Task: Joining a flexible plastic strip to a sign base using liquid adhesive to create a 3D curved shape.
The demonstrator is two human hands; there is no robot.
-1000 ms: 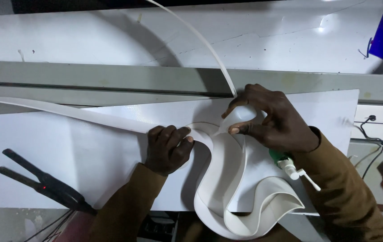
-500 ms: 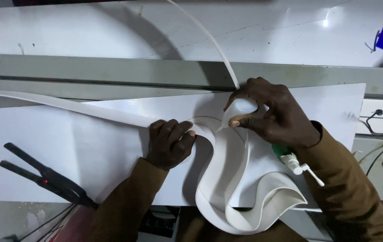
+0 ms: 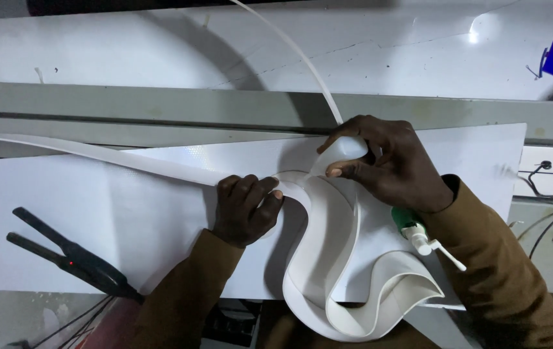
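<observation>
Pinching w/ thumb and fingers, right hand (image 3: 393, 169) grips a fold of the long white flexible plastic strip (image 3: 328, 258) near the top edge of the flat white sheet (image 3: 128, 207). Left hand (image 3: 245, 208) is curled knuckles-down, pressing the strip onto the sheet just beside it. Strip runs in from far left, loops off the front edge btw both arms. Black two-pronged clamp tool (image 3: 63, 257) lies at left; white-green spray nozzle (image 3: 419, 236) sits by right wrist.

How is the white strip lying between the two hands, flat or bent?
Bent. The white strip stands on edge and curves in loops; the left hand presses it onto the white sheet, the right hand pinches a fold.
</observation>
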